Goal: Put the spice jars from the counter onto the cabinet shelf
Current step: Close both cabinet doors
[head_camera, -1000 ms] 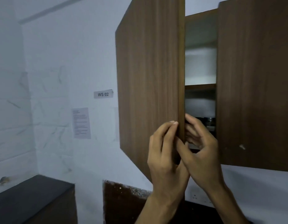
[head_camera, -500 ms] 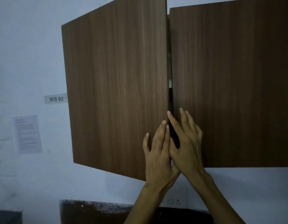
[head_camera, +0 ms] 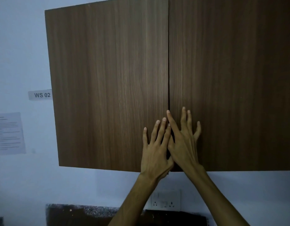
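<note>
Shut cabinet doors (head_camera: 108, 79) across shelf access

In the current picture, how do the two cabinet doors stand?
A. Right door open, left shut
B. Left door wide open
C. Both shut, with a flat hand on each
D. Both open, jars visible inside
C: the left door and right door meet at a thin seam, with the left hand and right hand flat on them.
</note>
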